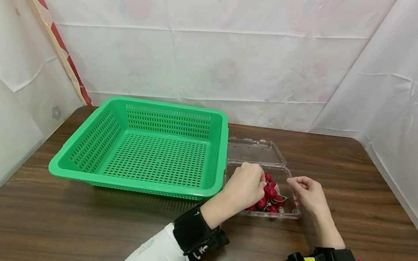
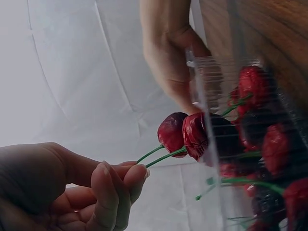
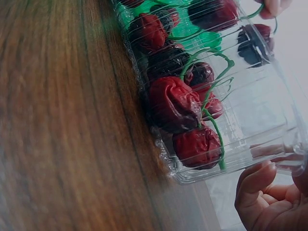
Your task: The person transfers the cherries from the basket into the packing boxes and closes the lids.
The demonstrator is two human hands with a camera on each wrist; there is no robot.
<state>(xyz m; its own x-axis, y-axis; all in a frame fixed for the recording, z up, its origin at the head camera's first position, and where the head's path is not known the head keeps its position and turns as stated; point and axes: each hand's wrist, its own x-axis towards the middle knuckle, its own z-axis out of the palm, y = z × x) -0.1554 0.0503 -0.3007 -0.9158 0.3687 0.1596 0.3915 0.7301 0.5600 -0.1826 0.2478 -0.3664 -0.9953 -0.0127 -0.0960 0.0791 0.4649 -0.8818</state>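
My left hand [image 1: 244, 190] is over the left side of a clear plastic box [image 1: 290, 214], back of the hand up. Its thumb and fingertips pinch the green stems of two dark red cherries [image 2: 172, 132], which hang at the box's rim in the left wrist view. More cherries [image 1: 271, 193], wrinkled and with green stems, lie heaped inside. At the right wall, my right hand [image 1: 311, 197] grips the rim between thumb and curled fingers. The box's hinged lid [image 1: 255, 152] is folded back, away from me.
Left of the box stands a large green plastic basket [image 1: 133, 183] with slotted walls and floor, its right rim close beside the box. Both are on a brown wooden table [image 1: 106, 232]. White sheets [image 1: 205, 45] hang behind and at the sides.
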